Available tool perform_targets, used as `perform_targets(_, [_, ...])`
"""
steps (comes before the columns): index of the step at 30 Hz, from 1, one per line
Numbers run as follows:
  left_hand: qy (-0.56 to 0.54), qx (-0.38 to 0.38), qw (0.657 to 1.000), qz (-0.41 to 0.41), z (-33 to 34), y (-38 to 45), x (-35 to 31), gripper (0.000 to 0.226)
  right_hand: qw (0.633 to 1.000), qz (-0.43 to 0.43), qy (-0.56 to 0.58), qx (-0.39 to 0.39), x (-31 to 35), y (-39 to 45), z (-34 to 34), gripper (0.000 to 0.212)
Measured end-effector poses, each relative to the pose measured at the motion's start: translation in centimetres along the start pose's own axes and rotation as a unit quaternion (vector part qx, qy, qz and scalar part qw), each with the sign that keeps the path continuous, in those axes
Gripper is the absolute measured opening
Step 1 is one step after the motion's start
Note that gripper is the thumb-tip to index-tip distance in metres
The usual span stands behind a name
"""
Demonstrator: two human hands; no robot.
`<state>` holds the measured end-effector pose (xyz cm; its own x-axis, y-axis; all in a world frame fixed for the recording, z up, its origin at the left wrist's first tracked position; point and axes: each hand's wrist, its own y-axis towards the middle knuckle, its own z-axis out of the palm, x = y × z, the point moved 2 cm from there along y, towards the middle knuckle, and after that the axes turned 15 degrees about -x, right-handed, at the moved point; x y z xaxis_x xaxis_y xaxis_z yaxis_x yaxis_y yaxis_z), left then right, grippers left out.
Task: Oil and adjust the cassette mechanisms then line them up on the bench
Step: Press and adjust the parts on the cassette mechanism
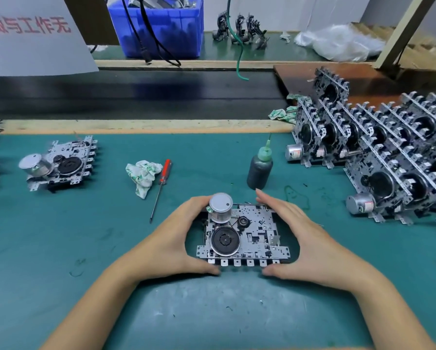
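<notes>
both hands [176, 238] [302, 238] grip the flat cassette mechanism [247, 236], fingers curled, long axis left-right.

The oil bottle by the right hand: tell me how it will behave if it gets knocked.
The oil bottle stands upright, tall and narrow, so it would probably tip easily. Its round body would likely roll on the green mat. The thin needle tip looks apt to bend.

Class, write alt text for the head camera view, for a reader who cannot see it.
Two bare hands, left hand and right hand, hold a metal cassette mechanism by its sides on a green bench mat. Beyond it lie a red-handled screwdriver, a crumpled cloth and a dark oil bottle. Finished mechanisms stand in rows at right; another mechanism lies at left.
</notes>
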<state>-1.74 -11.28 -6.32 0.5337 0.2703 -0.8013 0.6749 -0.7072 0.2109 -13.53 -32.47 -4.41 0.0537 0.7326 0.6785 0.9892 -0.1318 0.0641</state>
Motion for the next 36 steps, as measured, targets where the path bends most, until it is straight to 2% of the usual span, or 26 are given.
perform_targets(3, [0.02, 0.004, 1.0, 0.01, 0.3, -0.1, -0.3, 0.104, 1.0, -0.009, -0.005, -0.002, 0.0, 0.0, 0.1, 0.108])
perform_targets(8, [0.105, -0.076, 0.99, 0.057, 1.1, 0.0, -1.4, 0.089, 1.0, -0.016, -0.012, -0.002, 0.0, 0.0, 0.1, 0.107])
perform_targets(16, [0.041, -0.044, 0.998, 0.025, 0.4, 0.3, -0.5, 0.093, 1.0, -0.02, -0.022, 0.002, -0.1, 0.2, 0.2, 0.104])
perform_targets(20, [0.025, -0.037, 0.999, 0.028, 0.5, 0.2, -0.4, 0.099, 0.998, -0.018, -0.056, 0.026, 0.2, 0.4, -0.1, 0.113])
perform_targets(24, [0.025, -0.028, 0.999, 0.027, 0.5, 0.1, -0.5, 0.106, 0.987, -0.053, -0.146, 0.025, 1.4, 1.0, -0.3, 0.121])
perform_targets(28, [0.03, -0.018, 0.999, 0.039, 0.7, 0.1, -0.5, 0.114, 0.952, -0.11, -0.284, 0.006, 2.9, 1.8, -0.2, 0.12])
perform_targets(32, [0.041, -0.041, 0.997, 0.059, 0.9, -0.1, -1.2, 0.108, 0.917, -0.154, -0.368, -0.015, 4.5, 2.6, -0.3, 0.093])
perform_targets(34, [-0.008, -0.06, 0.998, 0.033, 0.8, -0.2, -1.1, 0.116, 0.921, -0.158, -0.356, -0.024, 4.9, 2.5, -0.9, 0.086])
perform_targets(36, [-0.162, -0.082, 0.982, -0.047, 0.4, 0.1, -0.8, 0.123, 0.958, -0.103, -0.266, -0.026, 4.9, 2.4, -2.2, 0.083])
